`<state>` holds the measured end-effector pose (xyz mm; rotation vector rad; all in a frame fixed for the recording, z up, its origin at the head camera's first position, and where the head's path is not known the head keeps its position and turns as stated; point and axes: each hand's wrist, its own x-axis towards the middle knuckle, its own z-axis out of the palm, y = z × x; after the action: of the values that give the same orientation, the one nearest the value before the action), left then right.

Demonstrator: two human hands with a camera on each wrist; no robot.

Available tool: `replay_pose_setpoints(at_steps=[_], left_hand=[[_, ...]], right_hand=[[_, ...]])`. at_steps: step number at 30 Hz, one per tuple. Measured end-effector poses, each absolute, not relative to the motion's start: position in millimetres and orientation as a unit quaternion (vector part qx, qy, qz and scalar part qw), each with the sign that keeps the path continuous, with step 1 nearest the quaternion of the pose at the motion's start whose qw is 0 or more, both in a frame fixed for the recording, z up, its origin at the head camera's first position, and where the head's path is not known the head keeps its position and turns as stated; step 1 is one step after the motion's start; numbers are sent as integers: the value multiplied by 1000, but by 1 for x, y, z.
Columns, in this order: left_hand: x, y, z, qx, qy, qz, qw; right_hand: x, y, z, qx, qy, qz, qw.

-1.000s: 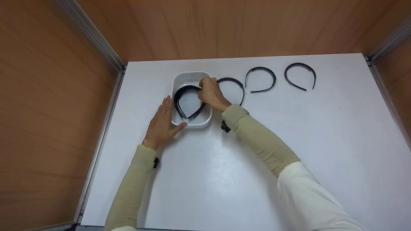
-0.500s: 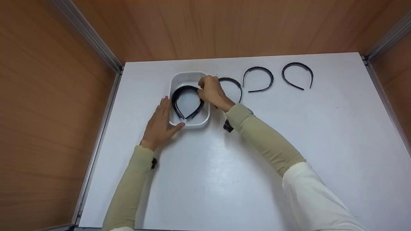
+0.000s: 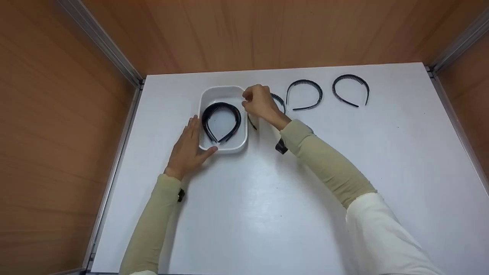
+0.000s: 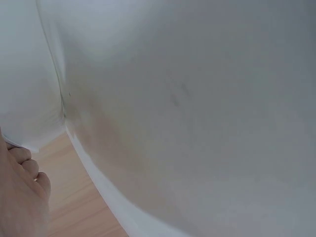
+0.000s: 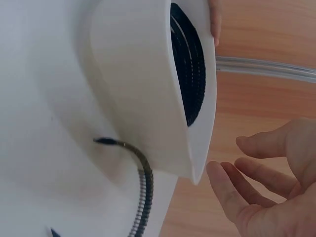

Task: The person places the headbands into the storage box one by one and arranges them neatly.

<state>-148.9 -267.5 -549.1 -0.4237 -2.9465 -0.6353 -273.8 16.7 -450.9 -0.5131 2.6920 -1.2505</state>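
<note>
A white plastic container [image 3: 243, 138] stands on the table with several black toothed headbands [image 3: 206, 114] stacked inside. My left hand [image 3: 185, 151] rests along its left side, fingers straight and thumb at the near rim. At the container's right rim is my right hand [image 3: 261, 102], its fingers loosely bent with a gap before the thumb. Nothing is between those fingers in the right wrist view, where the hand [image 5: 276, 182] shows beside the container's corner. Just right of the container lies another headband [image 3: 282, 102], partly hidden under the right hand.
Two more black headbands lie farther right on the white table, a middle one [image 3: 320, 91] and a far one [image 3: 335, 86]. Wooden panels [image 3: 244, 38] close off the back and sides. A metal frame post [image 3: 110, 42] stands at the back left corner.
My right hand has let go of the headbands and drawn back up and right out of the container. The stacked headbands lie inside; the left hand keeps its place.
</note>
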Motion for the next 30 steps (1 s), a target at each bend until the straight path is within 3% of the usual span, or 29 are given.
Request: replay_pose_setpoints(at_steps=[18, 30], left_hand=[[-136, -278, -549, -143, -968, -199, 57], [-133, -268, -553, -131, -969, -207, 40]], right_hand=[[-303, 96, -432, -168, 886, -431, 22], [-324, 177, -419, -85, 902, -423, 36]])
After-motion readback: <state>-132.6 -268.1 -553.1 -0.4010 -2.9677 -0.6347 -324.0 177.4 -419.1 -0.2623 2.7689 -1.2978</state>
